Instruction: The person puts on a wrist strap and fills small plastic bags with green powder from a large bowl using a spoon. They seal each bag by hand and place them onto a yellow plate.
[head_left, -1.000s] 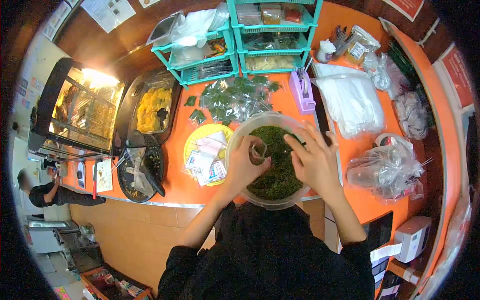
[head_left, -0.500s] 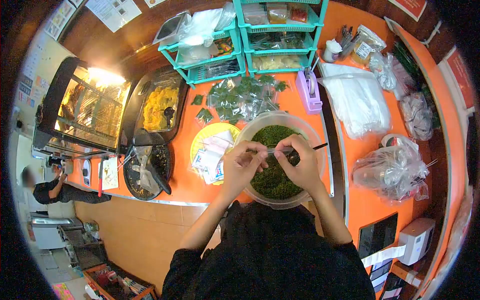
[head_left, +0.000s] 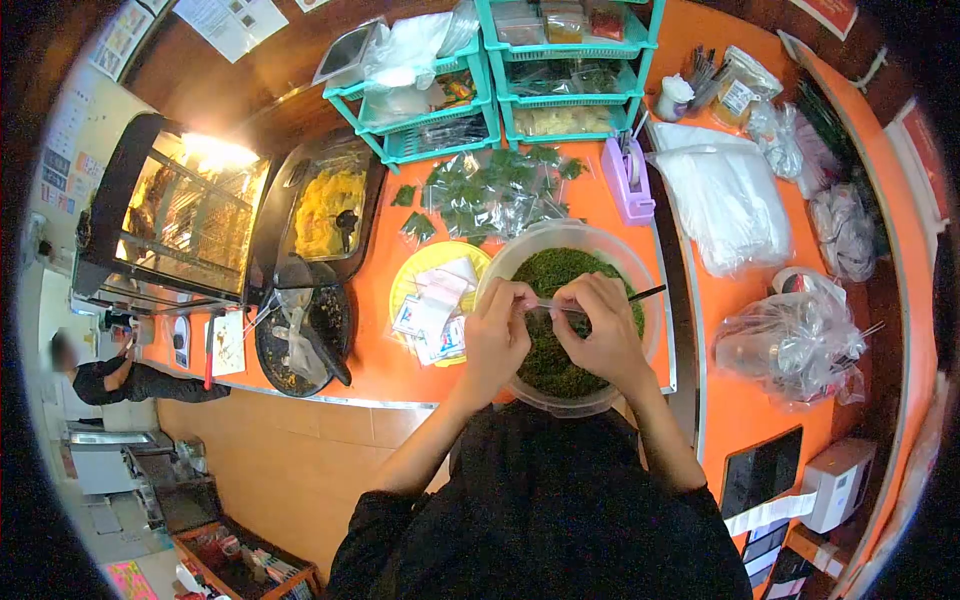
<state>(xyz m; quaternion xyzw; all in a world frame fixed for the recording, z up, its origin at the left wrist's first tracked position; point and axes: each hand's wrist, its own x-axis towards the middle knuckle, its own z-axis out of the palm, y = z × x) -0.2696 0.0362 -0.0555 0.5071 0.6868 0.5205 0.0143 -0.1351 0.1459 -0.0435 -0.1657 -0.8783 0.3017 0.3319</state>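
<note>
Both my hands pinch the edge of a small clear plastic bag [head_left: 548, 304] above a round tub. My left hand [head_left: 503, 325] has its fingertips closed on the bag's left end. My right hand [head_left: 602, 330] grips the right end, fingers curled. Beneath them, the translucent tub [head_left: 489, 281] holds chopped green herbs [head_left: 555, 365]. A dark handle [head_left: 648, 293] sticks out over the tub's right side. To the left, a yellow plate [head_left: 398, 283] carries small flat plastic bags [head_left: 440, 300]. Behind the tub lies a pile of filled clear packets with green contents [head_left: 490, 190].
Teal shelf racks [head_left: 570, 92] stand at the back, beside a purple tape dispenser [head_left: 628, 180]. Leftward are a tray of yellow food [head_left: 330, 215], a black round tray [head_left: 268, 365] and a lit display case [head_left: 185, 215]. Plastic bags [head_left: 725, 205] lie right. Another person [head_left: 110, 375] stands far left.
The view has shifted slightly, so the counter things appear a little further right. My hands stay together on the small bag, with the fingers slightly more curled.
</note>
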